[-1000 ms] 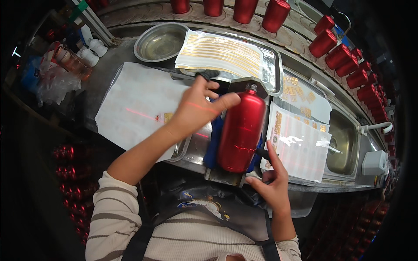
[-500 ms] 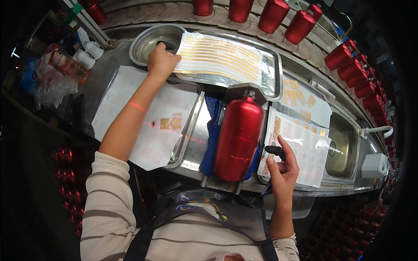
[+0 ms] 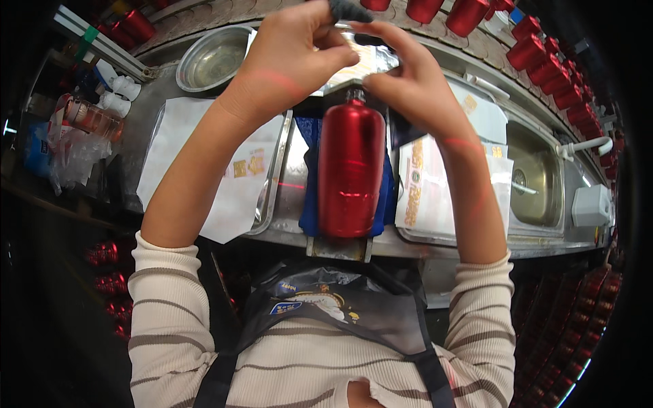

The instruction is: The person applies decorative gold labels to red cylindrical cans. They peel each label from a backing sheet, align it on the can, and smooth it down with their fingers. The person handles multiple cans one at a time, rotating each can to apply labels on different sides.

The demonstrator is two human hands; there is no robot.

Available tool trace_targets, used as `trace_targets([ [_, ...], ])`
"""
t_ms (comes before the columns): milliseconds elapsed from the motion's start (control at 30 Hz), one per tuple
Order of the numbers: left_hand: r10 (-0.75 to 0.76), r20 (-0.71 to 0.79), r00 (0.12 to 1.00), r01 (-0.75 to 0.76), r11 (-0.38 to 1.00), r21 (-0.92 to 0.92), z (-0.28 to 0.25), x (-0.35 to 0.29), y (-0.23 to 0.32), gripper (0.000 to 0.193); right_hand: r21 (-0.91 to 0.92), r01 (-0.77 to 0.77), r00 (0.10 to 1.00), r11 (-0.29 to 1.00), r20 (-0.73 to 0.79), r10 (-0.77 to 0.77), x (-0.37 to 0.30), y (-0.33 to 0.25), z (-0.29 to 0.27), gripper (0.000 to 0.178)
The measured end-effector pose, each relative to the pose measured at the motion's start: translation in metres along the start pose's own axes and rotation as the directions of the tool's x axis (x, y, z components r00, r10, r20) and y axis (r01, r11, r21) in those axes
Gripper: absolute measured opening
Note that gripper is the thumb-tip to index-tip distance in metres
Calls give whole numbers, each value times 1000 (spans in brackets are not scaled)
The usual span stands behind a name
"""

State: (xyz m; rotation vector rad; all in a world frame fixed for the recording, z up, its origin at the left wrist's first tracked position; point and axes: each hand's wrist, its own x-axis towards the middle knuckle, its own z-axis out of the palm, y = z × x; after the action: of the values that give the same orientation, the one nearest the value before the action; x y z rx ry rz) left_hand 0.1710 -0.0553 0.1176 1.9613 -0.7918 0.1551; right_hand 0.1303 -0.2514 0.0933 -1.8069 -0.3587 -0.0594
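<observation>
The left hand point(image 3: 292, 58) and the right hand point(image 3: 408, 85) were both raised above the surface point(image 3: 381, 246), close to each other, with fingers curled. Between their fingertips they pinched a thin clear sheet point(image 3: 364, 64), and the left hand also touched a small dark piece point(image 3: 345, 9) at the top; what exactly this piece was, I cannot tell. Just below the two hands lay the red cylinder point(image 3: 352, 177), on its side, with its narrow neck pointing toward the hands and almost touching the lower edge of the sheet. The cylinder rested on a blue cloth point(image 3: 309, 211) in a metal holder at the middle of the surface.

To the left of the cylinder lay a white sheet with small yellow stickers point(image 3: 235, 173), partly under the left forearm. Further left and up stood a round metal bowl point(image 3: 212, 60). To the right of the cylinder lay another sheet with yellow labels point(image 3: 425, 190), under the right forearm, and beyond it was a metal sink point(image 3: 537, 177). Along the far edge many red cylinders point(image 3: 544, 61) stood in a row
</observation>
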Motion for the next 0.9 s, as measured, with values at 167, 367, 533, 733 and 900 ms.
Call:
trace_targets([
  [167,-198,21,980,180,835,-519,-1,-16,62,32,17,-144,967,989,213,137,-29,-32,-46,19],
  [367,-126,-107,986,56,863,-502,31,-90,63,15,-34,-232,973,972,-22,231,-119,-83,-48,23],
  [533,-369,-133,920,257,823,-506,53,-173,59,27,-102,-368,928,924,-107,358,-172,-59,-1,9],
  [733,-541,-91,836,412,729,-547,70,-226,35,9,193,-509,829,839,-154,538,-201,-7,50,10],
  [900,-517,-113,849,373,736,-566,73,-218,34,14,308,-442,837,842,-197,511,-200,-5,58,8],
])
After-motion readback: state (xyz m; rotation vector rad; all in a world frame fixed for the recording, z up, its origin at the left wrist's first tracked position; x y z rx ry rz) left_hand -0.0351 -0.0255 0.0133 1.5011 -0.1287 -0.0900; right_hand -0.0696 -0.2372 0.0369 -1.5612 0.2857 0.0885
